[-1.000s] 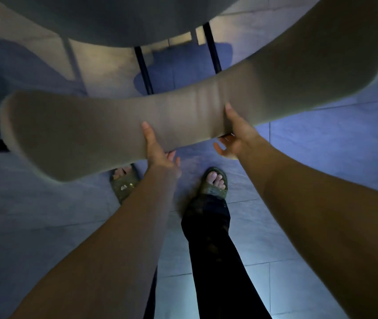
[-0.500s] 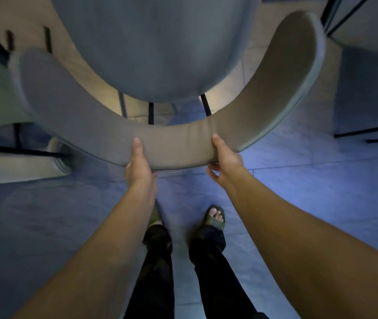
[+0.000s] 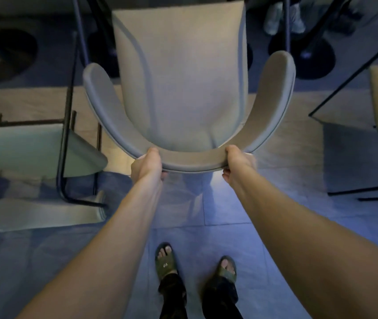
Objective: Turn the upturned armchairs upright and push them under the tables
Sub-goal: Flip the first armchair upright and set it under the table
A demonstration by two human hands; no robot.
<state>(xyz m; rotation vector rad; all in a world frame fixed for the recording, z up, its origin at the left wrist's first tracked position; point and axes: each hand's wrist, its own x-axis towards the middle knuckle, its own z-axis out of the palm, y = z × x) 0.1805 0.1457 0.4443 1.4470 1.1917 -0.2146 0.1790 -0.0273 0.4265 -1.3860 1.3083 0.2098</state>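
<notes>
Armchair: grey fabric-covered armchair [image 3: 181, 77] with a curved wraparound backrest is seen upright in the upper centre of the frame, seat facing up, on the tiled floor [image 3: 229, 210].
Backrest: the curved padded band [image 3: 192, 158] is gripped at its rear middle by both hands.
Left hand: the left hand [image 3: 147, 165] is closed around the backrest rim left of centre, thumb on top, fingers curled beneath.
Right hand: the right hand [image 3: 238, 163] is closed around the rim right of centre, fingers wrapped under.
Second chair: a pale upholstered chair on a black metal frame [image 3: 33, 153] is seen lying tipped over at the left of the frame.
Table bases: dark round pedestal bases [image 3: 314, 56] are seen at the upper edge, beyond the seat.
Feet: two feet in olive slide sandals [image 3: 166, 263] are seen at the lower centre.
</notes>
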